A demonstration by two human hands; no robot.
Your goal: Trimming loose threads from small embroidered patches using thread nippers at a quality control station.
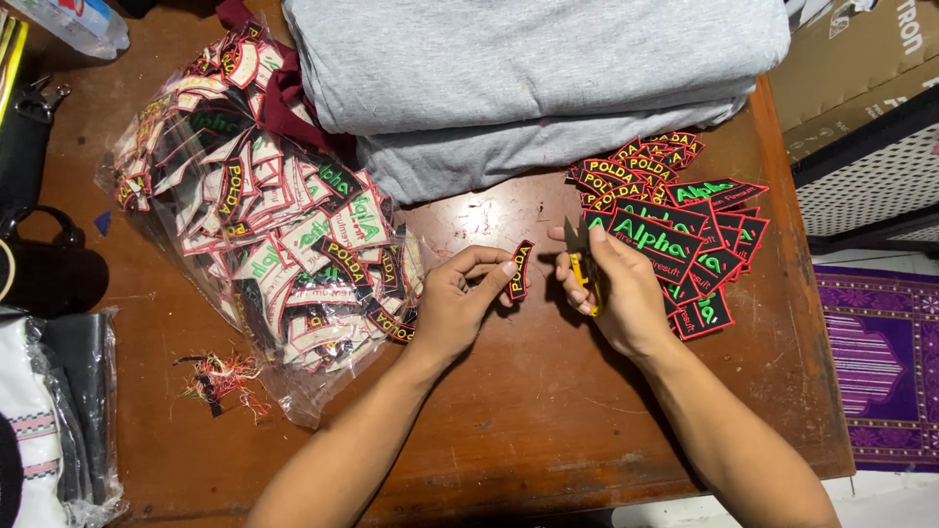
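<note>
1. Where the wooden table (548, 411) fills the view from above, everything below is placed against the stack of folded grey cloth (528, 78) at its far edge.
2. Left of the cloth, and partly touching it, lies a clear plastic bag (264, 244) crammed with embroidered patches, many turned pale side up.
3. Just in front of the cloth's right end sits a loose pile of patches (685, 235), black with red borders and green or yellow stitching (the lettering is not read out).
4. Well in front of the bag, a small tangle of cut threads (220, 379) rests on the wood.
5. Between the two heaps, in front of the cloth's middle, the left hand (460, 303) pinches a small curved patch (520, 270) by thumb and fingertips, holding it upright above the table.
6. That patch is black, edged in red, with yellow stitching.
7. Just beside it, the right hand (616, 288) is closed around yellow-handled thread snips (579, 259), the blades pointing toward the cloth; this hand covers part of the loose pile.
</note>
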